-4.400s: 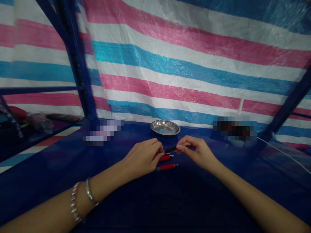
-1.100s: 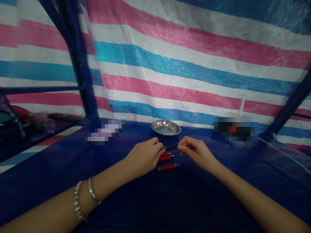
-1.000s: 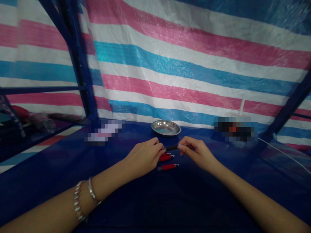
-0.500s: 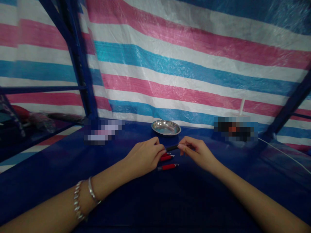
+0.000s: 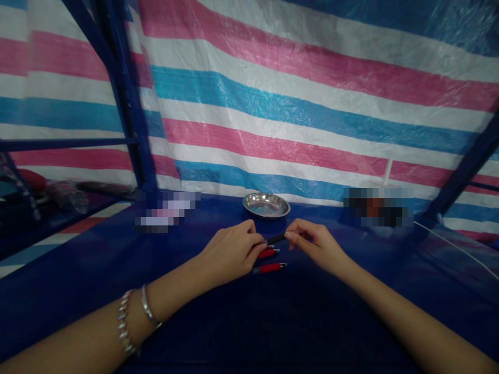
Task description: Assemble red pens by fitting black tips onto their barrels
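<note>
Nearest on the dark blue table covering [image 5: 249, 322] lies a short red-handled tool [image 5: 268, 268], then a second red-handled tool [image 5: 268, 253] beside the left hand [image 5: 230, 253]. Just above them, left hand and right hand [image 5: 314, 244] pinch opposite ends of a slim black pen-like rod [image 5: 275, 238]. Farther back sits a shallow round steel dish [image 5: 266, 204].

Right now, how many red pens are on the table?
2: one red pen lies below the hands, another just under the left hand. More may hide beneath it.
</note>
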Action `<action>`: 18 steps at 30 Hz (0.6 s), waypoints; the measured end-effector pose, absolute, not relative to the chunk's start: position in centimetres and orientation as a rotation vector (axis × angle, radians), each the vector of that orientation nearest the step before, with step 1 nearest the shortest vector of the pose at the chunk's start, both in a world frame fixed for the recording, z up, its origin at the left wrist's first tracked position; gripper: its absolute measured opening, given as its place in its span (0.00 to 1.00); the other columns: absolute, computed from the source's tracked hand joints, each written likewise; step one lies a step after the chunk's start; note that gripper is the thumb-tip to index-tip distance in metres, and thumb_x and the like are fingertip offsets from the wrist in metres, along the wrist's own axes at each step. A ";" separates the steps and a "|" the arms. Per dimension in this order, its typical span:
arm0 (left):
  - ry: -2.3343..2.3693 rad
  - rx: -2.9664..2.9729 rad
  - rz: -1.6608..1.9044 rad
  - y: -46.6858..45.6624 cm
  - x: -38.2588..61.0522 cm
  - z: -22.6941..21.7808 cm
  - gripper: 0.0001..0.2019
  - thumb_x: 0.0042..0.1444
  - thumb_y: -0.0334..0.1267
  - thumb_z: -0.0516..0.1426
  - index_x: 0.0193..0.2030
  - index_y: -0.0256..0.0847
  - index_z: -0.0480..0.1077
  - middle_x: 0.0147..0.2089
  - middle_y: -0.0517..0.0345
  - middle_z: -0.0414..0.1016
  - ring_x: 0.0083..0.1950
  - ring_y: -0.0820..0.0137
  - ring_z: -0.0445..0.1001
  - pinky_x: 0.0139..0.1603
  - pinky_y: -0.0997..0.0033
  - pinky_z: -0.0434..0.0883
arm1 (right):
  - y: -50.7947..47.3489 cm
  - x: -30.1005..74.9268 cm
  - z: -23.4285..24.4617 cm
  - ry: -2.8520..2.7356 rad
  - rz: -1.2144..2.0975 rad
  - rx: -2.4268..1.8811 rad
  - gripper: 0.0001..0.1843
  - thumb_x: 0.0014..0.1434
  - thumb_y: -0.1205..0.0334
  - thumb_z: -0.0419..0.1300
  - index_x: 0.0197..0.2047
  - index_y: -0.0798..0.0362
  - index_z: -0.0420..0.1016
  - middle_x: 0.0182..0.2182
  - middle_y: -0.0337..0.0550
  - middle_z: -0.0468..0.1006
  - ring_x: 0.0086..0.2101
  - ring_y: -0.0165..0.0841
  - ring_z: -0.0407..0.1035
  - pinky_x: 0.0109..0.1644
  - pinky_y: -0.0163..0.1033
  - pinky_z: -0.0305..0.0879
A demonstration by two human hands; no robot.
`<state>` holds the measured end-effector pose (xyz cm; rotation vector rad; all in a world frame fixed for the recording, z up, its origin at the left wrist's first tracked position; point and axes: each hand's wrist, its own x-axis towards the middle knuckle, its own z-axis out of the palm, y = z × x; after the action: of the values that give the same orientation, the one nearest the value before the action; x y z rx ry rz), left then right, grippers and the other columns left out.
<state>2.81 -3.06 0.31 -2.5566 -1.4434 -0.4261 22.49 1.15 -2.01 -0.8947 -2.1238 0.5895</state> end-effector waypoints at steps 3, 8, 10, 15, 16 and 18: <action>-1.461 -2.547 -0.445 -3.1 2.8 0.3 0.15 0.57 0.41 0.42 0.36 0.43 0.69 0.36 0.59 0.64 0.34 0.76 0.66 0.31 0.77 0.61 | 1.2 22.5 -1.9 -2.132 0.589 -0.898 0.13 0.56 0.55 0.49 0.30 0.56 0.65 0.22 0.39 0.69 0.24 0.25 0.62 0.28 0.30 0.57; -1.461 -2.535 -0.461 -3.1 2.9 0.3 0.15 0.57 0.41 0.42 0.36 0.42 0.68 0.36 0.58 0.64 0.34 0.76 0.66 0.30 0.77 0.61 | 1.1 22.5 -1.9 -2.141 0.583 -0.895 0.14 0.56 0.54 0.49 0.29 0.56 0.65 0.22 0.39 0.69 0.23 0.25 0.62 0.27 0.30 0.57; -1.452 -2.529 -0.454 -3.1 2.9 0.3 0.14 0.57 0.41 0.42 0.37 0.42 0.68 0.36 0.58 0.64 0.34 0.76 0.66 0.31 0.77 0.61 | 1.1 22.4 -2.0 -2.135 0.569 -0.889 0.13 0.56 0.55 0.49 0.30 0.56 0.65 0.22 0.39 0.69 0.23 0.25 0.62 0.27 0.30 0.57; -1.508 -2.434 -0.435 -2.9 2.8 0.6 0.14 0.57 0.40 0.42 0.36 0.42 0.67 0.36 0.58 0.64 0.35 0.74 0.66 0.30 0.76 0.62 | 1.5 22.4 -2.3 -2.070 0.550 -0.881 0.13 0.56 0.57 0.49 0.44 0.53 0.60 0.26 0.39 0.67 0.25 0.25 0.62 0.26 0.30 0.57; -1.529 -2.400 -0.425 -2.9 2.8 0.6 0.15 0.57 0.41 0.41 0.36 0.42 0.67 0.36 0.58 0.64 0.34 0.74 0.67 0.30 0.76 0.61 | 1.5 22.4 -2.3 -2.058 0.551 -0.879 0.14 0.56 0.57 0.49 0.45 0.53 0.59 0.27 0.39 0.67 0.25 0.25 0.62 0.26 0.29 0.57; -1.566 -2.325 -0.384 -2.7 2.5 0.7 0.15 0.57 0.41 0.41 0.36 0.42 0.67 0.35 0.57 0.65 0.33 0.73 0.66 0.28 0.76 0.60 | 1.6 22.4 -2.3 -2.040 0.546 -0.875 0.15 0.56 0.56 0.49 0.45 0.53 0.58 0.28 0.39 0.67 0.26 0.26 0.62 0.26 0.29 0.57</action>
<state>2.54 -2.66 0.67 -2.3248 -1.5662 -0.3840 22.43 1.55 -2.33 -0.8745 -2.0398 0.5457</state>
